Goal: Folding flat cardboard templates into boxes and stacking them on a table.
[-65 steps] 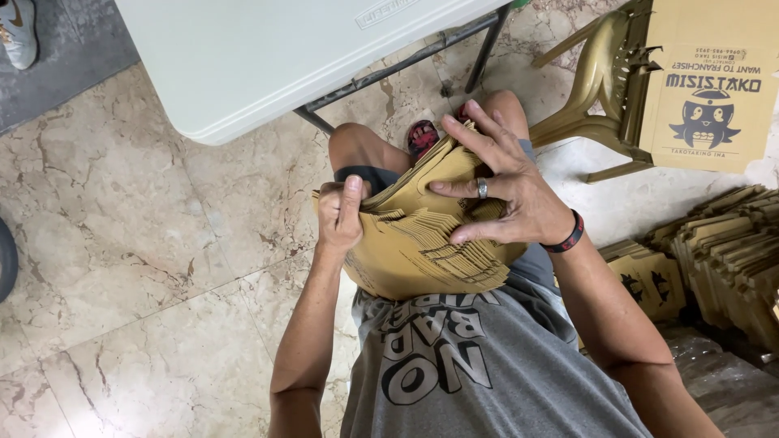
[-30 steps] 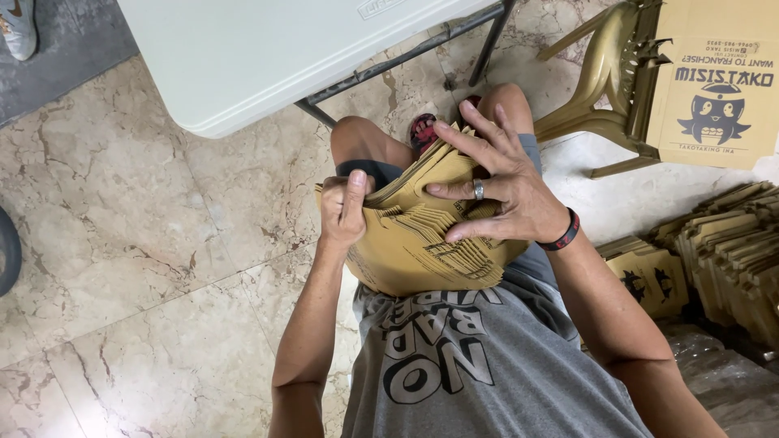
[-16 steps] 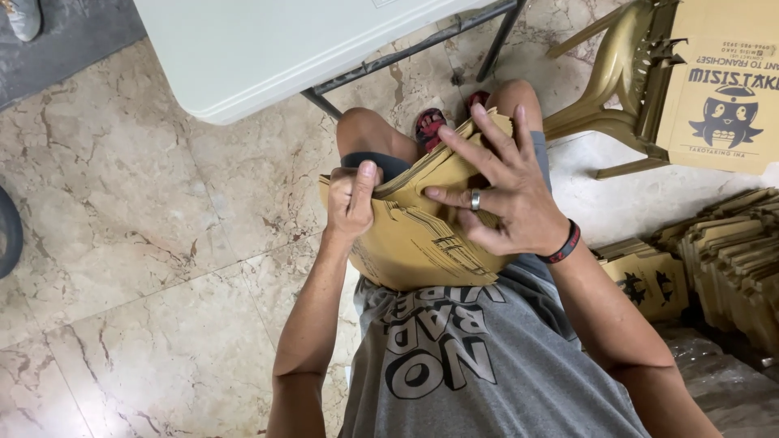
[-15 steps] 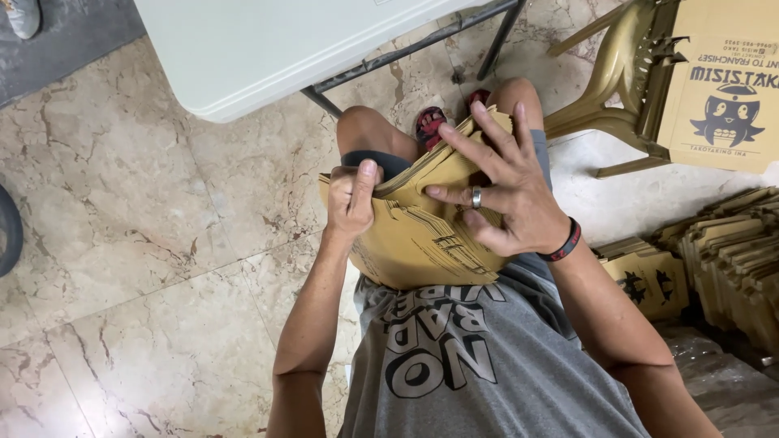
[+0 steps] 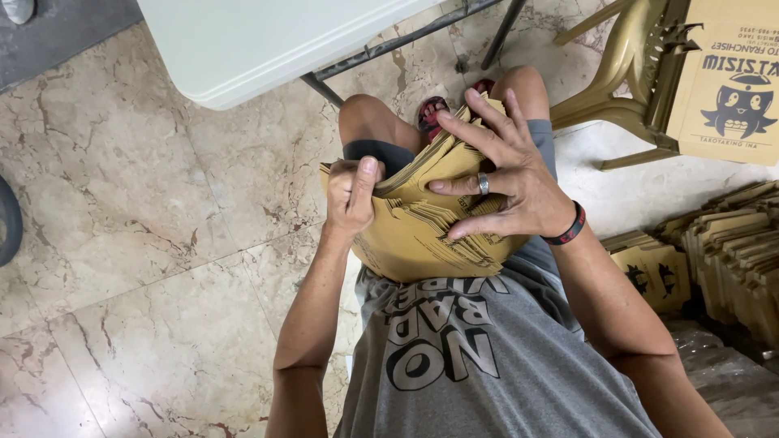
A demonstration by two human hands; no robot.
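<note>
A thick stack of flat tan cardboard blanks [image 5: 422, 231] rests on my lap, fanned at its edges. My left hand [image 5: 353, 193] grips the stack's left edge, thumb pressed on top. My right hand [image 5: 503, 182], with a ring and a dark wristband, lies spread flat over the top of the stack, fingers pointing left. I am seated in a grey printed shirt, with my knees showing beyond the stack.
A white folding table [image 5: 268, 40] with dark metal legs stands ahead. A tan plastic chair [image 5: 625, 73] carries a printed cardboard sheet [image 5: 734, 77] at the upper right. More cardboard blanks [image 5: 730, 251] are piled at the right. The floor is beige marble tile.
The stack has stayed on my lap with both hands on it. My left thumb has shifted slightly on the edge and my right fingers have spread wider; the view drifted a little.
</note>
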